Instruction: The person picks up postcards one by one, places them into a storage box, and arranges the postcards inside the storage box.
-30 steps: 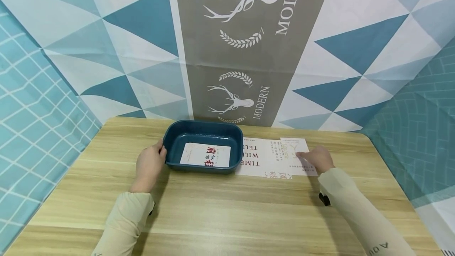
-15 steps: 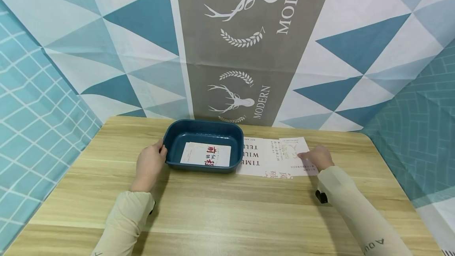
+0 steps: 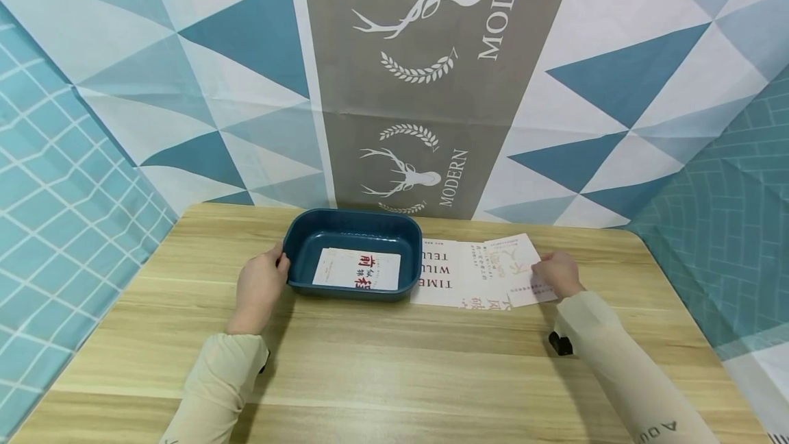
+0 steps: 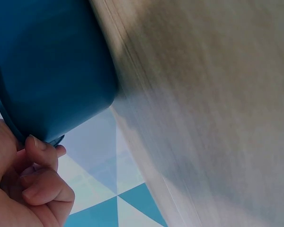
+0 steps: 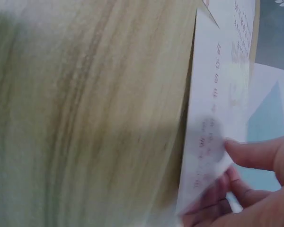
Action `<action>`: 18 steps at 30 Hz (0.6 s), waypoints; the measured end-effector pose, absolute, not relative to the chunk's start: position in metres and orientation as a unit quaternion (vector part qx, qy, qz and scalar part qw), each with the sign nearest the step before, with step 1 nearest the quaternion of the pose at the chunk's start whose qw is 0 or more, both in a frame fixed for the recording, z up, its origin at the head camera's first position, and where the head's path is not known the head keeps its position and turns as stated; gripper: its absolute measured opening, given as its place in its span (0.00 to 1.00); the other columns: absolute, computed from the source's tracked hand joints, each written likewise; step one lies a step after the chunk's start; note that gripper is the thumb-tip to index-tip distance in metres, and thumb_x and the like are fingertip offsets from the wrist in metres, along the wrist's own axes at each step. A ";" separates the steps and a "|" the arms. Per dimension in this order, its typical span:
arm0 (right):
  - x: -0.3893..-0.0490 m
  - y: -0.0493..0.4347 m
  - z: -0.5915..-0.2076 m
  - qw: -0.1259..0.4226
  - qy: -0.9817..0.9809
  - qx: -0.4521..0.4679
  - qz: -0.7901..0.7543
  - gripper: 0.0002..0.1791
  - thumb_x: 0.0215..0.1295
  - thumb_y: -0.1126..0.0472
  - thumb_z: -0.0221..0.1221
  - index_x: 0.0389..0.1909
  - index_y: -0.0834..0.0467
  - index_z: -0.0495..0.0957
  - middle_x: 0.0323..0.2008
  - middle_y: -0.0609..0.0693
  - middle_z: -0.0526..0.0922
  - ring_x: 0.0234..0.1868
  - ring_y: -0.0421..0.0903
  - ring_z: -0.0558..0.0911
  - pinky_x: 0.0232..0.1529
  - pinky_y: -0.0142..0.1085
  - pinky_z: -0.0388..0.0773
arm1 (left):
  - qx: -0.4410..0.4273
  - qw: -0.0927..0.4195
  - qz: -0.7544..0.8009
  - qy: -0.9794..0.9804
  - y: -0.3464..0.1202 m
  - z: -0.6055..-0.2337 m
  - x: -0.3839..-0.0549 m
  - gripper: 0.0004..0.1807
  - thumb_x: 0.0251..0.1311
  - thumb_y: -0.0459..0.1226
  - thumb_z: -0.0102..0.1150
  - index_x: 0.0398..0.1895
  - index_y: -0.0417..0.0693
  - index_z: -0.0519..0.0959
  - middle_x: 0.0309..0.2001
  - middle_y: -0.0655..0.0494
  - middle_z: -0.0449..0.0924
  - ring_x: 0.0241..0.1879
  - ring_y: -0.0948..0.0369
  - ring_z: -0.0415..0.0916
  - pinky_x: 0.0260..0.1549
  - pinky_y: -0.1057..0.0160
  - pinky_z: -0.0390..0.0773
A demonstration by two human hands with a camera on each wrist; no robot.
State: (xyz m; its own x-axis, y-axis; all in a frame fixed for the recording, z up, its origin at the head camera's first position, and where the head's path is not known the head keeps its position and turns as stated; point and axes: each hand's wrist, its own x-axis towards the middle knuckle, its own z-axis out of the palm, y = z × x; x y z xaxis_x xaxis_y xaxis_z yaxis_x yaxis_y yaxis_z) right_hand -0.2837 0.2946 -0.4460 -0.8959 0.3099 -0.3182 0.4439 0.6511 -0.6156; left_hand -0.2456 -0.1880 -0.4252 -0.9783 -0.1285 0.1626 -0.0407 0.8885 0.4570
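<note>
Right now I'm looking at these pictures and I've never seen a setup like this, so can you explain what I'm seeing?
There's no machine here, just a person's two bare hands. The wide view comes from a camera worn on the head; the two close views come from a camera on each wrist. On the wooden table sits a dark blue tray with printed cards inside. To its right lies an overlapping row of cards. The left hand has its grip on the tray's rim, and the right hand has its grip on the rightmost card of that row.
</note>
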 end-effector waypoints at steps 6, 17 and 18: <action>-0.286 0.295 -0.450 0.054 0.861 0.243 -0.443 0.24 0.66 0.65 0.40 0.62 0.68 0.65 0.56 0.67 0.68 0.48 0.56 0.72 0.40 0.40 0.71 | 0.037 0.100 -0.231 -0.967 -0.189 -0.427 -0.246 0.21 0.66 0.34 0.43 0.59 0.30 0.70 0.51 0.30 0.75 0.38 0.40 0.79 0.38 0.44 0.75; -0.291 0.296 -0.426 0.059 0.870 0.214 -0.441 0.24 0.65 0.64 0.41 0.60 0.67 0.69 0.60 0.66 0.68 0.53 0.54 0.71 0.45 0.40 0.70 | 0.037 0.103 -0.232 -0.966 -0.189 -0.426 -0.246 0.21 0.66 0.34 0.43 0.59 0.30 0.70 0.49 0.29 0.76 0.31 0.44 0.78 0.33 0.46 0.75; -0.291 0.296 -0.424 0.063 0.871 0.207 -0.440 0.24 0.65 0.64 0.41 0.60 0.67 0.69 0.60 0.66 0.68 0.52 0.54 0.72 0.43 0.38 0.70 | 0.036 0.104 -0.232 -0.966 -0.189 -0.426 -0.246 0.21 0.66 0.34 0.43 0.59 0.30 0.70 0.49 0.29 0.76 0.32 0.43 0.79 0.34 0.46 0.75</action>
